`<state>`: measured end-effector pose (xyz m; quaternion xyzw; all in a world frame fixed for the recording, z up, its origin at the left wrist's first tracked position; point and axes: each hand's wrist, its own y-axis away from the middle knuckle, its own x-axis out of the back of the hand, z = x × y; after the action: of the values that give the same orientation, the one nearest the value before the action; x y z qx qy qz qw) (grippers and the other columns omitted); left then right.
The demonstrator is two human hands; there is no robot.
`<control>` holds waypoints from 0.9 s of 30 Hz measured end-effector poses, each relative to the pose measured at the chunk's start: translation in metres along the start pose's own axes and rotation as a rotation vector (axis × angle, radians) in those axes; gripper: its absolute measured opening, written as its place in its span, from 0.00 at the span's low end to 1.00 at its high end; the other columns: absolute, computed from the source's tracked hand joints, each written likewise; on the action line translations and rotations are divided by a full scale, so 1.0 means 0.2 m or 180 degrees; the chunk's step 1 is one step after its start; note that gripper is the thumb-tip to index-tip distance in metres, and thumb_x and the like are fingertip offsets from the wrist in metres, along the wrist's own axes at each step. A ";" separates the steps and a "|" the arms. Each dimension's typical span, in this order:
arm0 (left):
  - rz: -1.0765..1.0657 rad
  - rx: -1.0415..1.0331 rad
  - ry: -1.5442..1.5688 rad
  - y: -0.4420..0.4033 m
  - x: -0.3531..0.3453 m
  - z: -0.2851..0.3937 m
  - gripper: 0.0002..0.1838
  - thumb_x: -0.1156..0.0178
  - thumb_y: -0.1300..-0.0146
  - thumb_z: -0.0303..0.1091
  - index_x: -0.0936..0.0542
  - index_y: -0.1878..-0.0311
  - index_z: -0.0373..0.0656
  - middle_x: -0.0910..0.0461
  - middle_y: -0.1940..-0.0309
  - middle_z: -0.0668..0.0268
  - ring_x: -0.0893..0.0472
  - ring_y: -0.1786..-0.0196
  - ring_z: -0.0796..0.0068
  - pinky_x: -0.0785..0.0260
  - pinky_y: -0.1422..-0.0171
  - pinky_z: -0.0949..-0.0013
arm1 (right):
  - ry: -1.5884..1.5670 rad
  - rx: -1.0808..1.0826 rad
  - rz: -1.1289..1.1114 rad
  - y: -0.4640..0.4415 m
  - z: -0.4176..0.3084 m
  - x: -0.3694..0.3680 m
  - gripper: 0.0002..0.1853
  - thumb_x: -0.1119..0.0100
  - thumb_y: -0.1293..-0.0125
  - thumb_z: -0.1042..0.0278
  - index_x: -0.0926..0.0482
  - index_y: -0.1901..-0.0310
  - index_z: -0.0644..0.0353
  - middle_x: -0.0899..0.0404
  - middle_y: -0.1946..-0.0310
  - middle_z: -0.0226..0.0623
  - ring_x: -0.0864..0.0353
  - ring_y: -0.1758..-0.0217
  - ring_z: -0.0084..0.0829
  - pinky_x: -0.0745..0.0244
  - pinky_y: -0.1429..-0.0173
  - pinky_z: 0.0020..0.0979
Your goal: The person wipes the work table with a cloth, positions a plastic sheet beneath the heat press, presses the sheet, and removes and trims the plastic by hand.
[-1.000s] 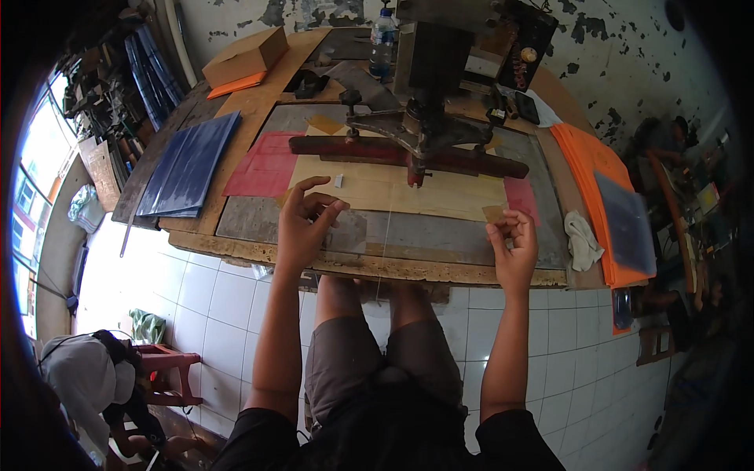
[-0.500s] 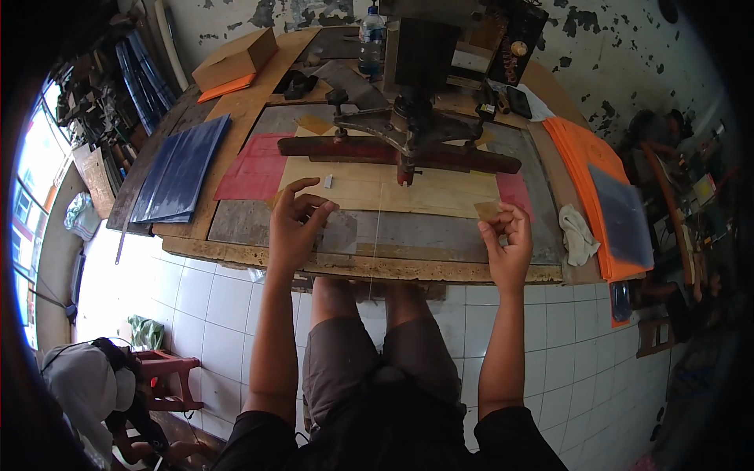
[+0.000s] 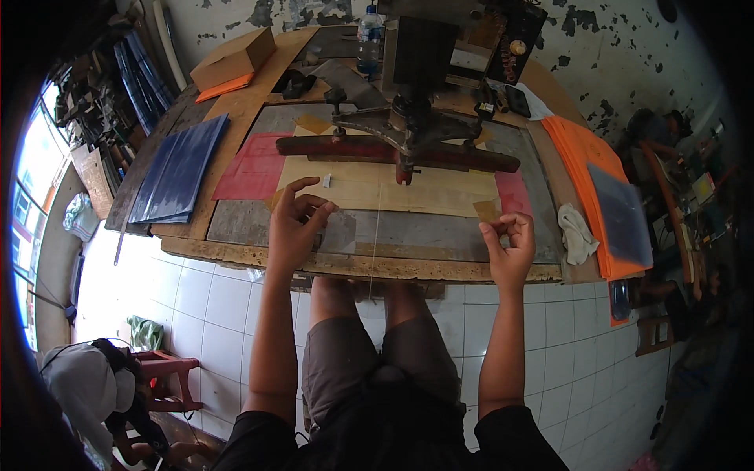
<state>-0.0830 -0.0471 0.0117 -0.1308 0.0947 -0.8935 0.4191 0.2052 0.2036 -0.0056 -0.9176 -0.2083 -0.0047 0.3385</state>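
My left hand (image 3: 295, 228) is over the front left of the press bed, its thumb and fingers curled together in a pinch. Beside its fingertips a faint see-through patch (image 3: 339, 233) shows; whether it is held I cannot tell. On the right, my right hand (image 3: 510, 245) has thumb and index finger pressed together, near a brown tape piece (image 3: 487, 209). Whatever lies in either pinch is too thin to make out. A fine pale line (image 3: 376, 243) runs down between my hands. Beyond them lies a cream sheet (image 3: 440, 193) with a small white piece (image 3: 327, 180).
A metal press head with a dark red bar (image 3: 314, 147) spans the bed. Blue plastic sheets (image 3: 179, 169) lie left; orange sheets (image 3: 577, 165) and a white cloth (image 3: 577, 234) lie right. A bottle (image 3: 369, 43) stands behind. Another person (image 3: 86, 392) bends at lower left.
My right hand has dropped slightly toward me, away from the brown tape piece. The left hand keeps nearly the same place and pose.
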 end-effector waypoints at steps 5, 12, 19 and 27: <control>-0.0019 -0.0023 -0.0021 0.00 0.00 -0.01 0.28 0.29 0.25 0.25 0.26 0.26 0.38 0.08 0.58 0.62 0.13 0.60 0.81 0.22 0.53 0.73 | -0.0055 0.0093 -0.0014 0.00 -0.01 0.00 0.15 0.21 0.29 0.77 0.23 0.52 0.61 0.17 0.61 0.30 0.19 0.61 0.18 0.23 0.52 0.24; -0.0052 0.0018 -0.0039 0.00 0.00 0.01 0.28 0.29 0.25 0.25 0.26 0.26 0.38 0.08 0.59 0.63 0.14 0.61 0.81 0.23 0.53 0.74 | -0.0023 0.0312 -0.0020 -0.01 -0.02 0.00 0.12 0.20 0.31 0.77 0.19 0.57 0.64 0.19 0.60 0.30 0.20 0.62 0.19 0.23 0.55 0.24; -0.0101 0.0048 -0.0145 0.01 -0.01 0.05 0.29 0.28 0.27 0.26 0.26 0.26 0.38 0.08 0.59 0.65 0.16 0.62 0.83 0.25 0.53 0.75 | 0.0267 0.0549 -0.0088 -0.02 -0.06 0.01 0.10 0.19 0.33 0.77 0.15 0.58 0.64 0.17 0.61 0.32 0.19 0.65 0.22 0.23 0.58 0.26; -0.0125 0.0057 -0.0244 0.00 -0.01 0.04 0.29 0.28 0.27 0.26 0.25 0.26 0.39 0.08 0.60 0.65 0.16 0.62 0.83 0.24 0.52 0.75 | -0.0020 0.0280 -0.0054 -0.01 -0.05 -0.01 0.10 0.19 0.33 0.77 0.15 0.57 0.64 0.17 0.61 0.31 0.18 0.65 0.21 0.23 0.58 0.26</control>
<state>-0.0793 -0.0460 0.0181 -0.1629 0.0680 -0.8966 0.4060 0.2050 0.1983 0.0021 -0.9001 -0.2170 0.0044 0.3778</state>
